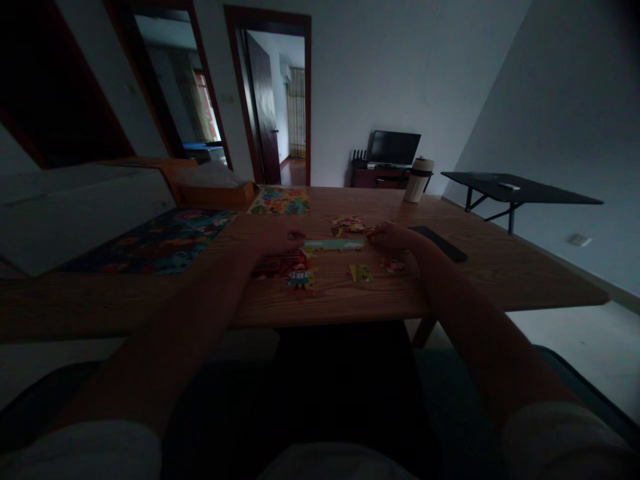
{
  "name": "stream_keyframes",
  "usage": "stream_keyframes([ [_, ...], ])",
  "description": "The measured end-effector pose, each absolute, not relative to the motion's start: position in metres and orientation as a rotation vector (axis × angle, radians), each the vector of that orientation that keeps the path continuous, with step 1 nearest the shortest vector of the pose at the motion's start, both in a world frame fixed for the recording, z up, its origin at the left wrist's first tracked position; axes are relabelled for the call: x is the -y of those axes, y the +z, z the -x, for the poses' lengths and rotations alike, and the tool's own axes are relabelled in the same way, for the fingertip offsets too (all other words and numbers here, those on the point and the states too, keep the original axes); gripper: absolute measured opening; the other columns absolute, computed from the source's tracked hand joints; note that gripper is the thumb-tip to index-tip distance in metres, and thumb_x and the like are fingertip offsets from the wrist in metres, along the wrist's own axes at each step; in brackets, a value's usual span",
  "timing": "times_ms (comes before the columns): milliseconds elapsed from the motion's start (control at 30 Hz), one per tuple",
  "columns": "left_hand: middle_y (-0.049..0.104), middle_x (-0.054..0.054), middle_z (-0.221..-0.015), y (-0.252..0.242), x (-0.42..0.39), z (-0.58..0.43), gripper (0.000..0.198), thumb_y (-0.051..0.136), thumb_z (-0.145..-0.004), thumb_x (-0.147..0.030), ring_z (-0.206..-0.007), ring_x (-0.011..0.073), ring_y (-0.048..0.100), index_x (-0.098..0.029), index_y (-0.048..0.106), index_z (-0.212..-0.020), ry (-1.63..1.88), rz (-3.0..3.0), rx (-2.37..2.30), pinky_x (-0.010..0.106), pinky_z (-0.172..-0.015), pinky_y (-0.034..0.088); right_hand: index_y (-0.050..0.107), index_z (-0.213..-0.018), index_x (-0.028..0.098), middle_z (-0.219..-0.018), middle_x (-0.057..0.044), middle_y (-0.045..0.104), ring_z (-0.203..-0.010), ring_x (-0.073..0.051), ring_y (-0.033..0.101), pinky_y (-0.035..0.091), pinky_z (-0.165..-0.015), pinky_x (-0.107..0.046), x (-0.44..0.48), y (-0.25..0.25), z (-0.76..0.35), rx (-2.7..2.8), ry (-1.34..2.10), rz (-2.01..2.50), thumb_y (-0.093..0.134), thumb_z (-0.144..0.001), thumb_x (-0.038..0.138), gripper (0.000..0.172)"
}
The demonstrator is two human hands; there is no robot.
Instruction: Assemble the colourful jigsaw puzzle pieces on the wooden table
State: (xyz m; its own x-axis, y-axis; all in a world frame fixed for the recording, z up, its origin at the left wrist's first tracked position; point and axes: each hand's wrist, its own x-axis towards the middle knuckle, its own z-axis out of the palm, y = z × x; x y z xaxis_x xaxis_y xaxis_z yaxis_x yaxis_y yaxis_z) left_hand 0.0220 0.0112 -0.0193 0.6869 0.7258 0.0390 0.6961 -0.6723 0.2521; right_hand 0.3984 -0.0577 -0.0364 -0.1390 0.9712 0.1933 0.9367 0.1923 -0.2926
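Observation:
A light blue jigsaw puzzle strip (334,245) lies on the wooden table between my hands. My left hand (284,240), fingers curled, is closed at the strip's left end. At its right end, my right hand (391,236) has its fingers bent together against the edge. Below my left hand is a joined red puzzle section (280,265), with a puzzle piece showing a figure (300,279) at its lower right. A yellow-green puzzle piece (361,272) lies loose to the right. More puzzle pieces (393,265) sit under my right forearm. Dim light blurs the fingertips.
A heap of puzzle pieces (349,224) lies behind the strip. Colourful sheets (280,200) and an orange box (215,193) stand at the left. A dark flat object (440,244) lies right of my right hand, and a tumbler (419,180) stands at the far edge.

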Motion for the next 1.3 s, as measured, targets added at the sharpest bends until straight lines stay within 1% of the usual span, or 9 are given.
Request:
stream_keyframes([
  [167, 0.076, 0.012, -0.131, -0.020, -0.015, -0.022, 0.045, 0.052, -0.101, -0.042, -0.116, 0.0278, 0.071, -0.019, 0.077, -0.131, 0.200, -2.680, -1.139, 0.038, -0.101, 0.051, 0.087, -0.112, 0.029, -0.113, -0.009, 0.082, -0.112, -0.036, 0.075, 0.056, -0.105, -0.049, 0.057, -0.034, -0.396, 2.051, 0.187, 1.875, 0.072, -0.091, 0.033, 0.026],
  [300, 0.076, 0.012, -0.132, -0.018, -0.011, -0.023, 0.045, 0.053, -0.101, -0.043, -0.116, 0.0283, 0.070, -0.020, 0.076, -0.132, 0.201, -2.671, -1.157, 0.038, -0.101, 0.051, 0.086, -0.110, 0.030, -0.121, -0.007, 0.081, -0.113, -0.030, 0.075, 0.055, -0.105, -0.045, 0.053, -0.040, -0.383, 2.099, 0.204, 1.744, 0.072, -0.093, 0.031, 0.022],
  [500, 0.077, 0.011, -0.130, -0.017, -0.005, -0.025, 0.047, 0.052, -0.100, -0.045, -0.112, 0.0261, 0.070, -0.018, 0.074, -0.133, 0.219, -2.681, -1.172, 0.035, -0.099, 0.051, 0.087, -0.100, 0.028, -0.107, -0.003, 0.083, -0.099, -0.027, 0.077, 0.057, -0.095, -0.037, 0.043, -0.042, -0.371, 2.253, 0.341, 1.740, 0.076, -0.091, 0.034, 0.015],
  [700, 0.077, 0.008, -0.130, -0.018, -0.009, -0.024, 0.046, 0.053, -0.098, -0.045, -0.113, 0.0241, 0.071, -0.024, 0.076, -0.132, 0.188, -2.691, -1.151, 0.031, -0.096, 0.051, 0.076, -0.134, 0.025, -0.128, -0.012, 0.078, -0.115, -0.033, 0.074, 0.056, -0.102, -0.043, 0.011, -0.037, -0.379, 1.990, 0.160, 1.858, 0.082, -0.088, 0.050, 0.053],
  [767, 0.077, 0.007, -0.131, -0.018, -0.010, -0.024, 0.046, 0.053, -0.098, -0.045, -0.114, 0.0239, 0.070, -0.025, 0.076, -0.131, 0.193, -2.699, -1.152, 0.030, -0.097, 0.050, 0.073, -0.140, 0.024, -0.130, -0.014, 0.077, -0.114, -0.033, 0.075, 0.058, -0.099, -0.043, 0.001, -0.039, -0.381, 1.982, 0.192, 1.894, 0.081, -0.089, 0.050, 0.058],
  [900, 0.077, 0.009, -0.131, -0.018, -0.008, -0.024, 0.047, 0.052, -0.099, -0.045, -0.114, 0.0249, 0.071, -0.023, 0.076, -0.132, 0.203, -2.665, -1.172, 0.032, -0.096, 0.050, 0.073, -0.137, 0.020, -0.126, -0.015, 0.078, -0.105, -0.029, 0.077, 0.060, -0.093, -0.039, -0.006, -0.049, -0.383, 1.969, 0.221, 1.892, 0.078, -0.093, 0.046, 0.052],
  [1067, 0.076, 0.011, -0.133, -0.017, -0.005, -0.025, 0.047, 0.052, -0.100, -0.043, -0.114, 0.0254, 0.071, -0.020, 0.074, -0.135, 0.208, -2.630, -1.144, 0.034, -0.099, 0.050, 0.077, -0.127, 0.020, -0.120, -0.014, 0.079, -0.106, -0.029, 0.075, 0.058, -0.097, -0.040, 0.006, -0.059, -0.388, 1.866, 0.082, 1.847, 0.073, -0.094, 0.040, 0.039],
  [1167, 0.074, 0.014, -0.136, -0.016, -0.004, -0.025, 0.049, 0.053, -0.101, -0.042, -0.118, 0.0266, 0.070, -0.015, 0.072, -0.137, 0.203, -2.629, -1.171, 0.036, -0.102, 0.050, 0.075, -0.129, 0.022, -0.123, -0.012, 0.077, -0.110, -0.029, 0.073, 0.057, -0.098, -0.042, 0.013, -0.057, -0.391, 1.826, 0.060, 1.782, 0.072, -0.092, 0.035, 0.039],
  [1300, 0.076, 0.013, -0.132, -0.015, -0.003, -0.025, 0.046, 0.053, -0.101, -0.042, -0.115, 0.0284, 0.071, -0.017, 0.074, -0.134, 0.197, -2.651, -1.163, 0.040, -0.102, 0.052, 0.072, -0.130, 0.020, -0.124, -0.013, 0.077, -0.110, -0.029, 0.071, 0.057, -0.096, -0.042, 0.015, -0.051, -0.392, 1.818, 0.059, 1.713, 0.067, -0.090, 0.031, 0.042],
])
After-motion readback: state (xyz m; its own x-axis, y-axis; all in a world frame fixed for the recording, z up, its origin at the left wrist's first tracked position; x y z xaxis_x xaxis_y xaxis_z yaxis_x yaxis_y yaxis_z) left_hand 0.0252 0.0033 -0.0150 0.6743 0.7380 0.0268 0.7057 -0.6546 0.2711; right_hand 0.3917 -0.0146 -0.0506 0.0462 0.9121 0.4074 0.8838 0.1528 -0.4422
